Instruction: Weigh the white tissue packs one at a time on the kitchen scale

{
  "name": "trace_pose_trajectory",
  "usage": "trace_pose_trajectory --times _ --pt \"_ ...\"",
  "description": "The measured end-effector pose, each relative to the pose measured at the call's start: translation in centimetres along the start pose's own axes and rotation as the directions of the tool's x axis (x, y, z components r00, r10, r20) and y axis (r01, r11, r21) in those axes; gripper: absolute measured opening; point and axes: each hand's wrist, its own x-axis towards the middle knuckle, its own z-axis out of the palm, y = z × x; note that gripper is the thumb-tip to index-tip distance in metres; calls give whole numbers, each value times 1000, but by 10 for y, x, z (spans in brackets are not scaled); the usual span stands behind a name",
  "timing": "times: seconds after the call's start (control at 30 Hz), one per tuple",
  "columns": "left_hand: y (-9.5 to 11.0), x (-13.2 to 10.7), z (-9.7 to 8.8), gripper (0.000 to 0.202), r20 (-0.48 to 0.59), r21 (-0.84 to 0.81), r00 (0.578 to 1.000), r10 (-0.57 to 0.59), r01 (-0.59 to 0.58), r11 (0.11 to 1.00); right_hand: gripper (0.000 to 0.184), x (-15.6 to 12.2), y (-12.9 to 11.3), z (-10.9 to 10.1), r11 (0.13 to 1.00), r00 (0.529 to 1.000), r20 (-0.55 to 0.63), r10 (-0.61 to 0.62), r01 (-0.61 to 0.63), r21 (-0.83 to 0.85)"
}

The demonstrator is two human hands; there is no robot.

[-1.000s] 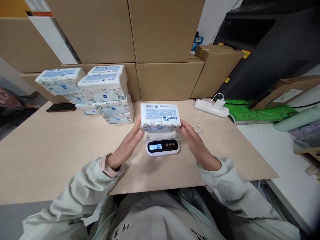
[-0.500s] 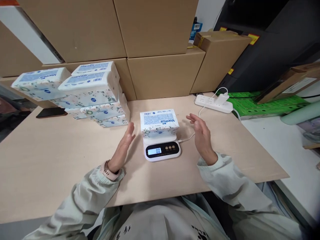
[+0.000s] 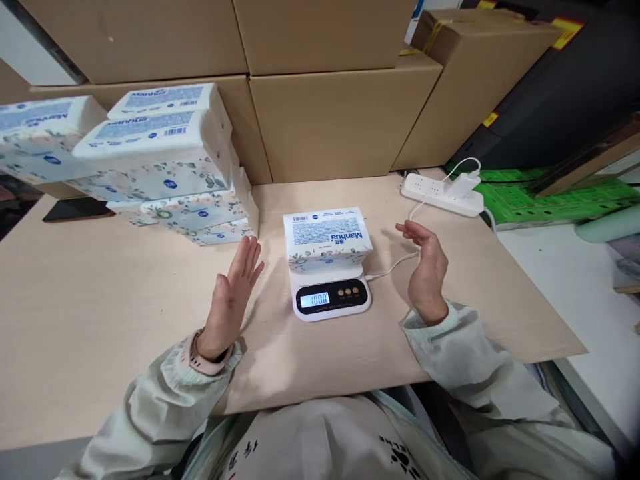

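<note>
A white and blue tissue pack (image 3: 327,237) lies on a white digital scale (image 3: 360,307), whose lit display reads 100.0. To the left of the scale, my left hand (image 3: 233,297) is raised with straight fingers, palm turned inward, touching nothing. My right hand (image 3: 427,270) hovers on the other side, fingers stretched out, apart from the pack. Several more tissue packs (image 3: 155,160) are stacked at the back left, beyond my left hand.
Cardboard boxes (image 3: 335,120) form a wall along the back of the table (image 3: 125,313). A white power strip (image 3: 440,195) sits at the back right, and a white cable (image 3: 395,267) runs to the scale. A dark phone-like slab (image 3: 77,209) lies by the stack. Green boxes (image 3: 565,203) are farther right.
The scale's display has gone from 0.0 to 100.0. Both hands have moved a little farther out from the pack, the left one turning its palm more into view. The camera view has shifted.
</note>
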Motion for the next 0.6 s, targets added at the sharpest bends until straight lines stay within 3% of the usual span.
trace_pose_trajectory --times 0.13,0.6 --pt "-1 0 -2 73 34 -8 999 8 -8 1000 57 0 -2 -1 1000 999 -30 17 -17 0" --pt "-8 2 -1 75 -8 0 1000 -13 13 1000 62 -1 -9 -3 999 998 -53 44 -43 30"
